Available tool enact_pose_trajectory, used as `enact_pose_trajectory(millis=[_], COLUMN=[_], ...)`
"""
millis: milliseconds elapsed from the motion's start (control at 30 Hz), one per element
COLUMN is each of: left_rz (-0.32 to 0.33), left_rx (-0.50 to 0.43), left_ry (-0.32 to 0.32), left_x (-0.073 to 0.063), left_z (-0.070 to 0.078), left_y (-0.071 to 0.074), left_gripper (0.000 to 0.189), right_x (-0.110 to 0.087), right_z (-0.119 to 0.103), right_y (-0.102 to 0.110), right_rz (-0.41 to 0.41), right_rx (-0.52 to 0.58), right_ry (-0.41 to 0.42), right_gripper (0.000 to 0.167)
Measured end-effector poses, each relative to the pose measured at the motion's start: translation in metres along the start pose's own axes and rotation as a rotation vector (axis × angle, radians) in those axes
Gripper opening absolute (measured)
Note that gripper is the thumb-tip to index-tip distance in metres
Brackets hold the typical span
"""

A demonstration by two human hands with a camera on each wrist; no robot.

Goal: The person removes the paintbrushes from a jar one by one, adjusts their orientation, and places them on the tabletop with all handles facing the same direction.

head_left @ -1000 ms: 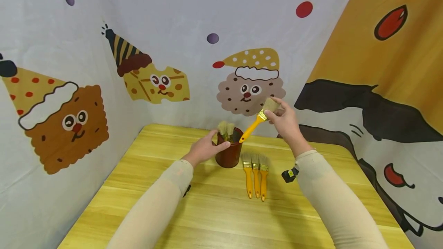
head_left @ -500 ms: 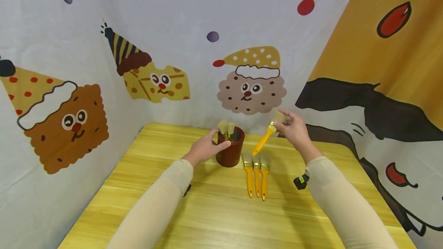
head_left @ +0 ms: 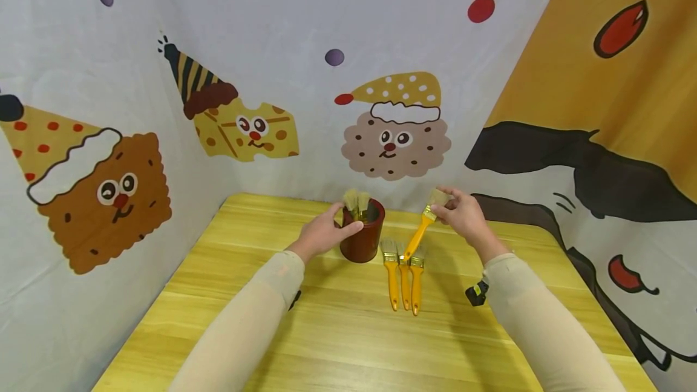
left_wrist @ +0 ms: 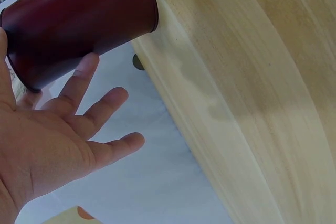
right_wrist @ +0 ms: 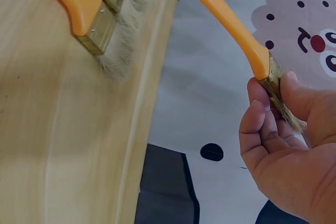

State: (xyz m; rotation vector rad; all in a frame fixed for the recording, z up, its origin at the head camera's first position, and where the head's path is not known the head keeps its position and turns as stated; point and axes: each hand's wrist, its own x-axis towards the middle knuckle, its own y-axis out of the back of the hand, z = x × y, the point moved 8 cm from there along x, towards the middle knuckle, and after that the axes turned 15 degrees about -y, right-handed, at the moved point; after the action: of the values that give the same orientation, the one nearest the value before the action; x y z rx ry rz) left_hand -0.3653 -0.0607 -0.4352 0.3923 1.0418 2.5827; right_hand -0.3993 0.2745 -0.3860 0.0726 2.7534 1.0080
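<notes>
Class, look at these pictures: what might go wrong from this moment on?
The right hand pinches the raised brush near its bristles, so it could slip. In the head view, its handle overlaps the three lying brushes and may nudge one. Two fingers of the left hand stand clear of the dark red container, so a bump might shift it.

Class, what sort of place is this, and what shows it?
Probably a screened tabletop work corner: a wooden-looking table, cartoon-printed cloth behind it, and paintbrushes lying beside a dark red pot.
</notes>
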Motion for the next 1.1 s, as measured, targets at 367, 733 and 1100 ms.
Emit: enact_pose_trajectory(millis=[367, 733, 1100], left_rz=[-0.001, -0.002, 0.0], left_rx=[-0.006, -0.011, -0.023], left_ry=[0.007, 0.014, 0.02], left_x=[0.0, -0.002, 0.0], left_z=[0.0, -0.001, -0.005], left_y=[0.0, -0.001, -0.004], left_gripper=[0.096, 0.097, 0.1], right_x=[-0.001, 0.004, 0.005], right_z=[0.013, 0.023, 0.017], right_y=[-0.008, -0.025, -0.041], right_rz=[-0.058, -0.131, -0.175], right_rx=[-0.035, -0.083, -0.08], right_ry=[-0.01, 0.017, -0.001], right_gripper=[0.064, 0.064, 0.064])
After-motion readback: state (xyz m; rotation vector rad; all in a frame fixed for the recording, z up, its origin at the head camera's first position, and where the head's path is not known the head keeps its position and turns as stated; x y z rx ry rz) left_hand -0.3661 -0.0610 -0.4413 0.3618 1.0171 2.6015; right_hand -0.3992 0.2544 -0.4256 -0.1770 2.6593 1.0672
